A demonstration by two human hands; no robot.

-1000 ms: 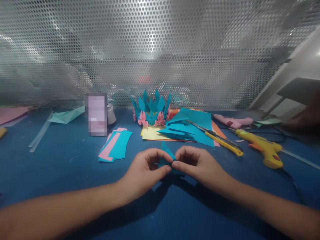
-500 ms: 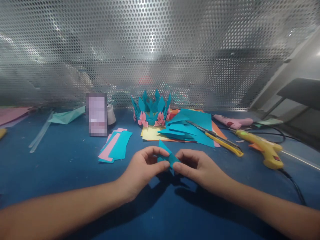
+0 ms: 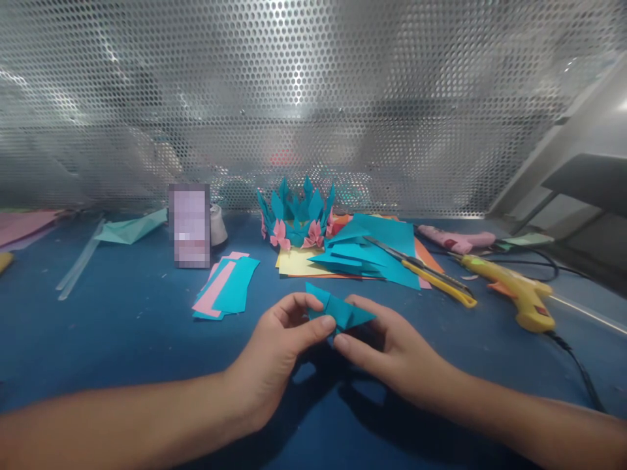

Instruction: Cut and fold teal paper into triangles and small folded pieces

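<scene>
A small piece of folded blue paper [image 3: 345, 314] is held up over the table, with pointed corners to the upper left and to the right. My left hand [image 3: 289, 329] pinches its left part between thumb and fingers. Around the right part curls my right hand [image 3: 386, 336]; its thumb is at the lower tip and its fingers go behind the paper, partly hidden. Beyond the hands stands a crown of folded blue paper with pink flowers [image 3: 298, 219]. Blue and pink paper strips [image 3: 228, 287] lie to the left.
Blue sheets [image 3: 386, 241] lie stacked on yellow and orange paper, with a yellow utility knife [image 3: 431, 277] on top. A yellow glue gun [image 3: 519, 290] and a pink one [image 3: 460, 238] lie right. A blurred-out phone-like shape [image 3: 191, 228] stands left. Perforated metal [image 3: 294, 98] closes the back.
The folded paper's right side has come open into a wide point. My right thumb has moved down off its front, while my left hand keeps its pinch.
</scene>
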